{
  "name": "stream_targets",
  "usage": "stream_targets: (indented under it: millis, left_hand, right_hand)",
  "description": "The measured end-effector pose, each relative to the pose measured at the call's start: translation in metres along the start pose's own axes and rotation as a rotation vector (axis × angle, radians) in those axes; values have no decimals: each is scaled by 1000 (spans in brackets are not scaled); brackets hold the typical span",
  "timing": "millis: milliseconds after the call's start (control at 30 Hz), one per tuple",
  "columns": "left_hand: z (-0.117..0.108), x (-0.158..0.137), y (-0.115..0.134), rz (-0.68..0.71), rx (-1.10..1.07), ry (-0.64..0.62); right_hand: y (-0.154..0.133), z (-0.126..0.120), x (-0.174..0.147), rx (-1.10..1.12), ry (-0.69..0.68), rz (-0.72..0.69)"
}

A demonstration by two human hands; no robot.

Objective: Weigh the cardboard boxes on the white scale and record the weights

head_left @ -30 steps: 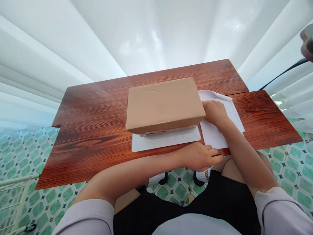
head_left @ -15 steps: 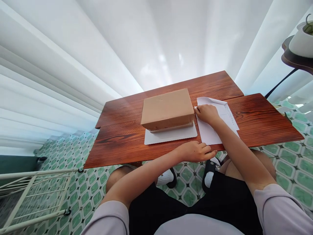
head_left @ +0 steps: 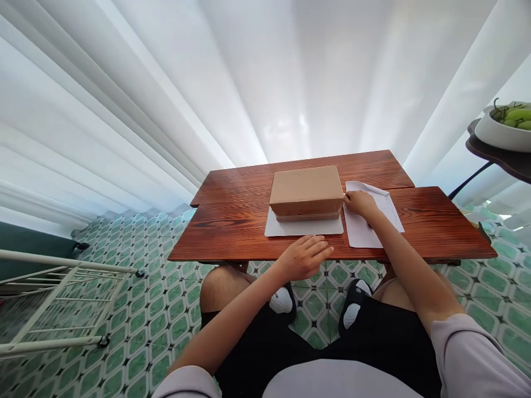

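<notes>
Right, two hands in play: the left hand (head_left: 304,257) has its fingers loosely extended by the front edge of the tabletop (head_left: 224,221), while the right hand (head_left: 360,204) curls over white paper (head_left: 365,235), its grip too hidden to call. One cardboard box (head_left: 307,188) sits on one white mat (head_left: 305,228), wood stretching wide leftward.

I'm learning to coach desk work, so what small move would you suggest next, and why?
Perhaps bring the left hand to the box to steady it: the right hand, over the paper, is right beside the box's end and might nudge it, while the left shows no object, near the table's front edge.
</notes>
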State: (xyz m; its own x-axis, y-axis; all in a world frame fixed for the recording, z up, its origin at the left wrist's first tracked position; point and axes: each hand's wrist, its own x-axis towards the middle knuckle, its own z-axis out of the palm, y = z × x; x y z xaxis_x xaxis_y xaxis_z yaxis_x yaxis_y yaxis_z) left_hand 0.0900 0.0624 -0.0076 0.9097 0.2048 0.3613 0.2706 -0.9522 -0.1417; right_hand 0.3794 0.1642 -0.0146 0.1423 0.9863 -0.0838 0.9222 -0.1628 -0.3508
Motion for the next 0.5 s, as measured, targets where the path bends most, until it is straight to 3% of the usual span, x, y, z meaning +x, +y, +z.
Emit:
stream_targets:
  millis: [167, 267, 333, 400, 500]
  left_hand:
    - [-31, -16, -38, -345, -250, 449]
    - [-43, -16, -68, -545, -285, 644]
    - [-44, -12, -87, -737, -436, 761]
    - [-43, -6, -102, -957, -709, 838]
    - [-36, 2, -115, -1139, -1004, 800]
  right_hand:
    - [-2, -15, -13, 317, 114, -4]
    - [-9, -21, -25, 536, 225, 5]
    - [-17, -20, -34, 762, 293, 6]
    - [-27, -17, -42, 1026, 335, -6]
    - [-43, -10, -51, 1205, 324, -10]
